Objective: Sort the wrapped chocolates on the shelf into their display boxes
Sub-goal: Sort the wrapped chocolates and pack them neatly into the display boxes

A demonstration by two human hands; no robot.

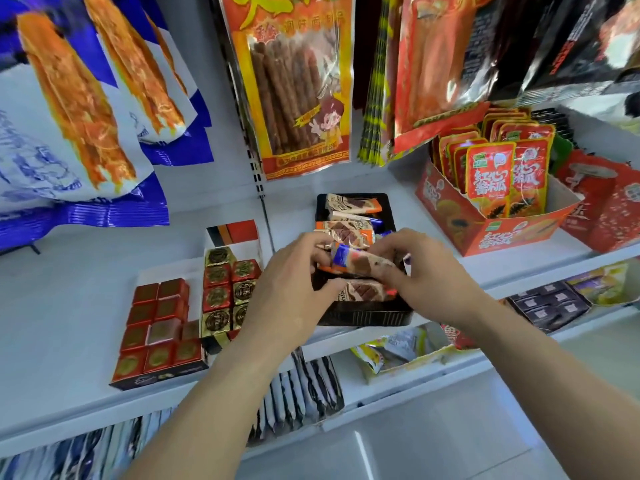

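Left hand [291,289] and right hand [426,271] each pinched an end of one wrapped chocolate bar [360,261], fingers curled, just above the black display box [363,318] beneath them. Box of red foil squares [159,327] sat on the shelf [69,306], left of the left hand.

A wrapped chocolate bar [360,259] with a blue end was held over a black display box [367,318] — pinched at one end by the left hand [291,289] and at the other by the right hand [426,271]. More bars [353,204] of the same kind were laid crosswise in that box. To its left on the white shelf [69,306], two open boxes were set side by side, one filled with red-and-gold squares [228,289], the other with red squares [157,320]. A red carton [502,237] of upright packets was placed to the right — snack bags [294,81] were hung above.
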